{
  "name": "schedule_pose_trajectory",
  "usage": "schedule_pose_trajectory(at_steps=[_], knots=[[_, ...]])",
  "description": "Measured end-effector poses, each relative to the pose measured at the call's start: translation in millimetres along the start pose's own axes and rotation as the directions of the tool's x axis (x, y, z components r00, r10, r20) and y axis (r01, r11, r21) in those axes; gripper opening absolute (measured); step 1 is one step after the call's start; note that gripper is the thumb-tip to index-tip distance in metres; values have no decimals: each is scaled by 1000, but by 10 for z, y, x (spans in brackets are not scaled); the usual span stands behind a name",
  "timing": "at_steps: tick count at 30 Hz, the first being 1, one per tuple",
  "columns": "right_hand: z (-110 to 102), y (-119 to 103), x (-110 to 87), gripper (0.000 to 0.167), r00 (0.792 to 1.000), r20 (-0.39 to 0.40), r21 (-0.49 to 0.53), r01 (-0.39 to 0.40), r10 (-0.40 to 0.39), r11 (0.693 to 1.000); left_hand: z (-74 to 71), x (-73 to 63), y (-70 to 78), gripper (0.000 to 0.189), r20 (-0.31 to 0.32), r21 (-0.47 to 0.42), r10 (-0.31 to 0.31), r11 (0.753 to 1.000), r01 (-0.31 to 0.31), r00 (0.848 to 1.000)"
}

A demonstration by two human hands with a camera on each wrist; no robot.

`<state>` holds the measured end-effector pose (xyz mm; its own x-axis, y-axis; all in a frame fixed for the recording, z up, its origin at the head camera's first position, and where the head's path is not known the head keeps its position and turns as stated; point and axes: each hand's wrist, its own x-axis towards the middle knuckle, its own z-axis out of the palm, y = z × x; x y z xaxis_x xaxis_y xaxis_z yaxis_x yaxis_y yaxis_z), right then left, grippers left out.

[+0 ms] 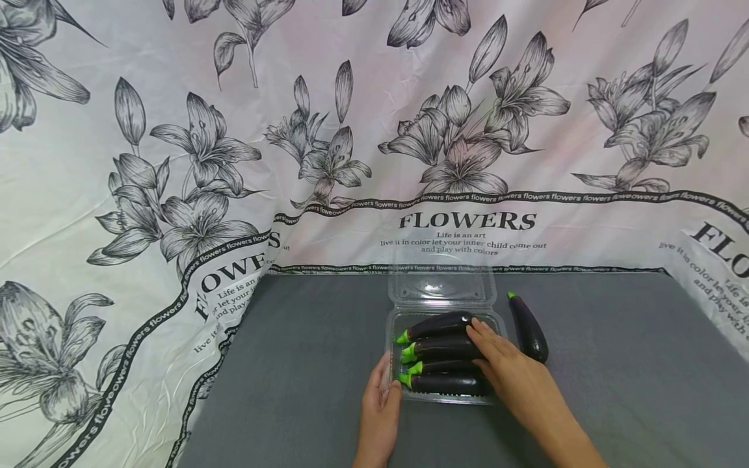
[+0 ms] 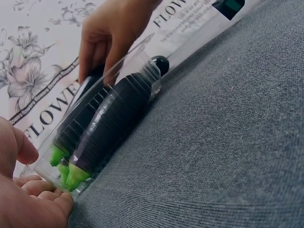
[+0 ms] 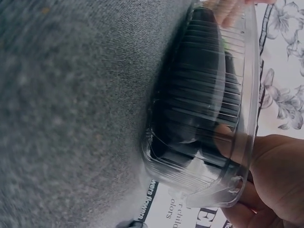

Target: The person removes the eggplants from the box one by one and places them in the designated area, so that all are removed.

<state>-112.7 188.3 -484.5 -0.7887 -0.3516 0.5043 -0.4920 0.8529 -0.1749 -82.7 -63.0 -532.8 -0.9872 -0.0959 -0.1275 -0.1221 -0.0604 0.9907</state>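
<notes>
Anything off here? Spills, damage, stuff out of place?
One eggplant lies alone on the grey table, right of the open clear container in the head view; odd because the other four eggplants sit side by side inside. No spill or damage visible.

Two human hands, both bare. Left hand [image 1: 380, 400] — uncovered from fingertips to wrist; short stretch of bare forearm [image 1: 370, 455] cut off at lower edge of head view. Thumb [image 2: 27, 151] rounded at tip; fingers [image 2: 57, 205] smooth, with faint creases at joints. Right hand [image 1: 506, 364] — slender fingers, bare wrist, longer stretch of uncovered forearm. Thumb base [image 3: 280, 166] full and rounded in right wrist view. Nails too small to tell.
</notes>
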Motion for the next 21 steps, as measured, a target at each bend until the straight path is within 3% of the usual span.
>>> schedule_pose_trajectory(at_steps=[10, 17, 21], knots=[[-39, -13, 3, 67, 1000, -3, 11, -15, 15, 1000, -2, -25, -2, 57, -14, -13, 22, 1000, -22, 1000], [-69, -10, 8, 69, 998, -54, 40, -15, 17, 999, 4, -31, -16, 55, -31, 10, 58, 998, -58, 998], [-88, 2, 0, 69, 995, -99, 58, -21, 27, 998, 8, -18, -16, 55, -31, -3, 49, 999, -49, 998]])
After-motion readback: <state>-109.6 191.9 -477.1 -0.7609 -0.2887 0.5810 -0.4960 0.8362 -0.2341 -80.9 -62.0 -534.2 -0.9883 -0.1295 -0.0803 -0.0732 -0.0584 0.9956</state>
